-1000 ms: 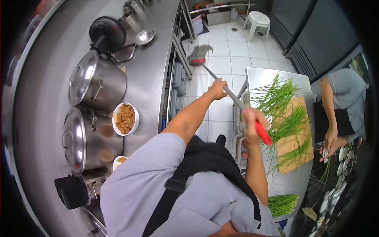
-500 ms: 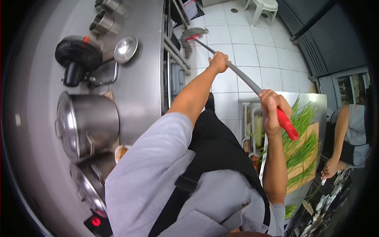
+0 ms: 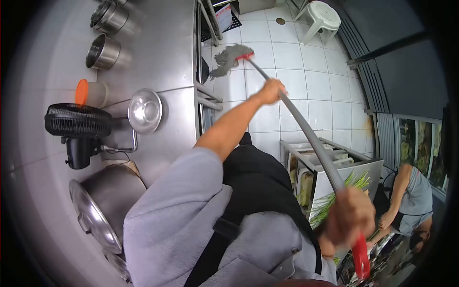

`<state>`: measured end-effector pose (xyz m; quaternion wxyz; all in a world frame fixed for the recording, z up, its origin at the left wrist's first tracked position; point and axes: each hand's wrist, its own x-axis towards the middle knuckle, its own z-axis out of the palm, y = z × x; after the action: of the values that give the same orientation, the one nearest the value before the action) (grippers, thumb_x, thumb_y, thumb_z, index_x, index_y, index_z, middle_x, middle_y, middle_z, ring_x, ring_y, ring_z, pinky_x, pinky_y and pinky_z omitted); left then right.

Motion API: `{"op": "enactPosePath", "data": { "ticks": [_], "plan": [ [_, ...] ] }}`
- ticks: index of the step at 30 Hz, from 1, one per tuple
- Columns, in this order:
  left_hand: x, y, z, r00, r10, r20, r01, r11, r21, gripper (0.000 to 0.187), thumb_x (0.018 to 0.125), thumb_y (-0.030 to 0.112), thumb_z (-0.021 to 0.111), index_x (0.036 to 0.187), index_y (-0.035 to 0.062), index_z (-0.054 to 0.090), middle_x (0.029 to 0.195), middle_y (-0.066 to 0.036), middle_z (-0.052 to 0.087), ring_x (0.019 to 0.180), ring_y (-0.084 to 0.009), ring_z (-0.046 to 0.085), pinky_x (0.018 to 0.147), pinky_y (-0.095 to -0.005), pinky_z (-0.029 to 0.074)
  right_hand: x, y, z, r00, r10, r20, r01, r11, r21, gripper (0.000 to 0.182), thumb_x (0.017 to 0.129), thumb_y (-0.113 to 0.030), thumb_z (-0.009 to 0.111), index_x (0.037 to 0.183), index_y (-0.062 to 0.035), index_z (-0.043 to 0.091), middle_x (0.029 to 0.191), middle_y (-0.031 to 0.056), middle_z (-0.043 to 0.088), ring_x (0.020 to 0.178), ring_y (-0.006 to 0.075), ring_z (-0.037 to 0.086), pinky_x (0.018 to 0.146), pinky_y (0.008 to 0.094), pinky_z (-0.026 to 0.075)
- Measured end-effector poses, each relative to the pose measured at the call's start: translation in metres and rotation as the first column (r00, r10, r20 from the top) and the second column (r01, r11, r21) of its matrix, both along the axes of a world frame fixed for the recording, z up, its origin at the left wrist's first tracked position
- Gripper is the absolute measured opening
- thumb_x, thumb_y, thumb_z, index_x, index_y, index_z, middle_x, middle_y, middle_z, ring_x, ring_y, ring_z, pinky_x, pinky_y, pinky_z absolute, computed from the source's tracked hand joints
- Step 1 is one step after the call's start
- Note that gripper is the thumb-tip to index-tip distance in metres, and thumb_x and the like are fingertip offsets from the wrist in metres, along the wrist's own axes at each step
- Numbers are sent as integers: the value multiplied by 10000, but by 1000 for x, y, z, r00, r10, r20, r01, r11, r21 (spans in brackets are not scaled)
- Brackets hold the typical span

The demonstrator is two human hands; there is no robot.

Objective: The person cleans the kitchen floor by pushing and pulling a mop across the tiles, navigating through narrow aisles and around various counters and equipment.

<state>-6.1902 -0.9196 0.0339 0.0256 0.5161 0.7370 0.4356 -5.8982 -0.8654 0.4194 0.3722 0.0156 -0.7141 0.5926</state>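
Both hands are closed on one mop: the left hand grips the grey shaft partway down, and the right hand, blurred, grips it near the red end. The mop's head lies on the white tiled floor at 12 o'clock. On the steel table at 9 o'clock stand one fan, one ladle, two steel cups and one large lidded pot. A second person stands at 4 o'clock beside another table with green chives.
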Motion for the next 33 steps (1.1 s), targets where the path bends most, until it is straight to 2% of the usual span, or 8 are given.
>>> {"op": "enactPosePath", "data": {
  "ticks": [2, 7, 11, 14, 18, 23, 29, 33],
  "plan": [
    [-74, 7, -48, 938, 346, 28, -305, 860, -408, 130, 747, 224, 751, 818, 127, 701, 948, -133, 669, 936, -336, 629, 816, -461, 514, -56, -3, -55, 992, 7, 127, -7, 1000, 5, 354, 929, -214, 553, 664, -85, 357, 556, 28, 391, 493, 170, 369, 527, 323, 379],
    [-85, 26, 13, 953, 284, 109, -214, 881, -423, 242, 769, 330, 742, 838, 114, 656, 1031, -131, 645, 1145, -376, 519, 851, -744, 385, -91, 28, -37, 1000, 11, -13, -11, 998, -54, 346, 908, -178, 562, 650, -83, 353, 566, 33, 402, 483, 170, 353, 523, 330, 337],
    [-10, 64, 74, 988, -80, 134, 92, 992, -85, 504, 831, 412, 712, 543, 54, 503, 574, -144, 545, 639, -378, 577, 659, -462, 464, -32, 74, 66, 988, -144, -51, 141, 988, -58, 358, 958, -181, 492, 631, -129, 357, 513, -16, 358, 436, 91, 296, 486, 278, 285],
    [47, 78, 86, 918, -217, 333, 221, 975, 25, 418, 843, 290, 701, 547, 57, 521, 586, -144, 567, 641, -372, 582, 661, -473, 463, -26, 83, 104, 950, 181, -254, -226, 961, -161, 381, 954, -272, 525, 628, -179, 350, 470, -55, 379, 404, 45, 343, 493, 208, 323],
    [2, 121, 74, 936, -272, 225, 298, 950, -93, 333, 827, 236, 692, 574, 68, 558, 606, -139, 580, 663, -371, 588, 684, -475, 469, -46, 102, 72, 923, -219, -315, 182, 973, -145, 367, 980, -287, 498, 656, -165, 374, 471, -45, 368, 410, 61, 325, 483, 226, 299],
    [-126, 161, 2, 980, 124, 158, -87, 971, -223, 226, 756, 267, 763, 802, 104, 613, 825, -104, 636, 910, -366, 611, 800, -455, 494, -132, 131, -51, 969, -94, -227, 75, 993, -92, 331, 942, -189, 550, 655, -120, 401, 537, -40, 336, 445, 95, 261, 439, 291, 193],
    [-186, 191, 55, 989, 109, 102, -51, 889, -454, 420, 658, 281, 848, 914, 115, 559, 1004, -89, 593, 1022, -303, 554, 949, -430, 457, -187, 178, -88, 979, -133, -154, 102, 976, -194, 215, 939, -115, 530, 751, -54, 445, 635, 49, 444, 565, 176, 412, 581, 370, 407],
    [-139, 229, 61, 969, -223, 102, 216, 974, 75, 385, 722, 364, 796, 642, 98, 529, 670, -103, 546, 719, -345, 553, 769, -421, 423, -119, 225, -6, 965, -257, -51, 246, 957, -155, 324, 922, -242, 639, 694, -56, 504, 633, 104, 550, 561, 266, 524, 592, 407, 477]
  ]
}}
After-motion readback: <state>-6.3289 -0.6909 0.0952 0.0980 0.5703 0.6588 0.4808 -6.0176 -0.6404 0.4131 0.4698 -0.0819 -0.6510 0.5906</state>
